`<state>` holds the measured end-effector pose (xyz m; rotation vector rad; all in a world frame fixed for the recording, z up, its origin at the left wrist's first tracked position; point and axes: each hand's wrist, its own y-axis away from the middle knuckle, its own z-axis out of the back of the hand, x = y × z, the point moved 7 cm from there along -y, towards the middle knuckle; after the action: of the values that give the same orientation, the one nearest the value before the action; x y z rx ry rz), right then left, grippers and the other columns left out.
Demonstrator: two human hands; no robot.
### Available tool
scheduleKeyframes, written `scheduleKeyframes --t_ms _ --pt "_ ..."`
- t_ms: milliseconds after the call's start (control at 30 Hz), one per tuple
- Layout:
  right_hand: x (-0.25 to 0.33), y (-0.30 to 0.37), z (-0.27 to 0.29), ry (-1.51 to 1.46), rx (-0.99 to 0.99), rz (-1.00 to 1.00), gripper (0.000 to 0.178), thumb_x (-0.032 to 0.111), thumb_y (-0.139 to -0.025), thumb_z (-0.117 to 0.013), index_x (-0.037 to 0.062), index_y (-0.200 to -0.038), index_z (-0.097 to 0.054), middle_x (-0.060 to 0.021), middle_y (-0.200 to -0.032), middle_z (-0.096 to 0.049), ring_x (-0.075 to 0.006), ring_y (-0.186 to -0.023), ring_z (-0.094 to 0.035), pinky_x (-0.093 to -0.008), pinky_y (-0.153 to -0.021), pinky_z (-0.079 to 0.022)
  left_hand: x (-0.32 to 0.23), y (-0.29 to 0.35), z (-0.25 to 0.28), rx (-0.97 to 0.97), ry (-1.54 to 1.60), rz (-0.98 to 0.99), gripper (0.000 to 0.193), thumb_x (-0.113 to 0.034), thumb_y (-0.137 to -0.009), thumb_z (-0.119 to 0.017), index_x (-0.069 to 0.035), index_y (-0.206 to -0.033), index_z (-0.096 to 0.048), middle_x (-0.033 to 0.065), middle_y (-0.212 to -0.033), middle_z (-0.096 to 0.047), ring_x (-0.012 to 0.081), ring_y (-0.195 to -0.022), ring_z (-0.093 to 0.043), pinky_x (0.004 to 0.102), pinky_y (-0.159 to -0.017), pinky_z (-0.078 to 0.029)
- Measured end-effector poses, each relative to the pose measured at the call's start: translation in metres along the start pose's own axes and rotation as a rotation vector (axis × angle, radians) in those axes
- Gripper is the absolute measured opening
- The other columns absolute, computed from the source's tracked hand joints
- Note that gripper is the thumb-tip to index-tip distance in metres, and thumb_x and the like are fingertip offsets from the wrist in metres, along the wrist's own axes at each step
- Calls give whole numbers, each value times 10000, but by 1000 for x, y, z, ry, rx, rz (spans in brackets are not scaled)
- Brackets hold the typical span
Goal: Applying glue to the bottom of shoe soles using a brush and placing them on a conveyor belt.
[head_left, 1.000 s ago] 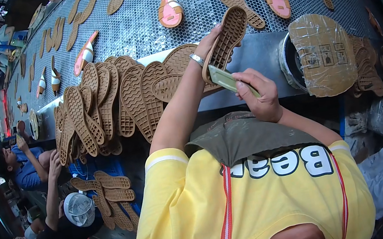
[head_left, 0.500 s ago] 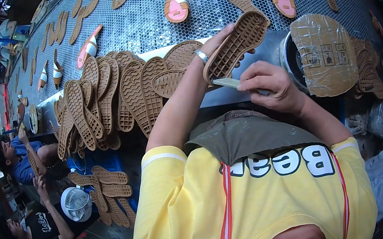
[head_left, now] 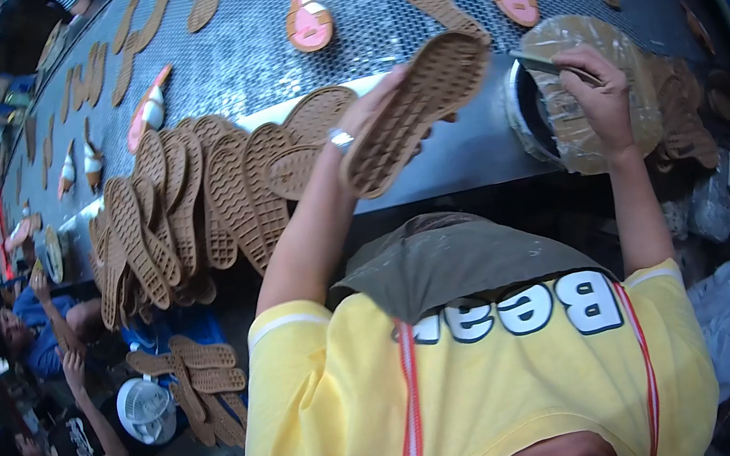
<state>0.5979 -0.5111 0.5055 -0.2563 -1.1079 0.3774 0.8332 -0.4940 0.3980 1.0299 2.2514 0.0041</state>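
Observation:
My left hand (head_left: pixel 375 103) grips a brown shoe sole (head_left: pixel 422 107), held tilted above the metal ledge with its gridded side showing; most of my fingers are hidden behind it. To the right, my right hand (head_left: pixel 597 88) is closed on a thin, pale green brush (head_left: pixel 535 60). That hand is over a round pot (head_left: pixel 522 113), whose top is partly covered by a plastic-wrapped cardboard piece (head_left: pixel 586 133). The brush lies near the pot's rim, apart from the sole. Its bristles cannot be made out through the blur.
Brown soles (head_left: pixel 229 193) are heaped left of my arm, with more stacked at right (head_left: pixel 683 117). Pink-and-white sandals (head_left: pixel 309 20) and loose soles lie on the mesh conveyor (head_left: pixel 379 23) ahead. Two people sit at left near a white fan (head_left: pixel 145 410).
My right hand has moved away from the sole, rightward and up to the pot, carrying the brush. The sole stays in my left hand, tilted a little differently. The whole view has shifted slightly.

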Motion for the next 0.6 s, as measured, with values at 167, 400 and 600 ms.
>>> scheduleKeyframes --t_ms 167,400,600 --pt "-38 50 9 244 -55 -58 172 22 -766 -604 4 -935 -634 -85 -844 -599 -185 -769 -585 -267 -710 -448 -2 21 3 -18 156 -110 611 -477 -915 -342 17 -1272 -383 306 -1014 -548 205 -665 -617 278 -492 -526" --pt "-67 79 -15 286 -36 -149 181 22 -781 -586 -12 -955 -624 -99 -802 -585 -202 -727 -586 -286 -660 -455 12 22 17 -15 181 -141 679 -545 -889 -348 -5 -1301 -345 291 -1060 -527 186 -633 -574 271 -488 -501" --pt "-104 98 -12 -446 -171 -643 171 40 -826 -577 -18 -979 -626 -26 -805 -595 -87 -658 -566 -190 -546 -453 24 14 24 78 168 -130 686 -565 -886 -322 -29 -1315 -329 273 -1108 -507 199 -694 -585 280 -517 -520"
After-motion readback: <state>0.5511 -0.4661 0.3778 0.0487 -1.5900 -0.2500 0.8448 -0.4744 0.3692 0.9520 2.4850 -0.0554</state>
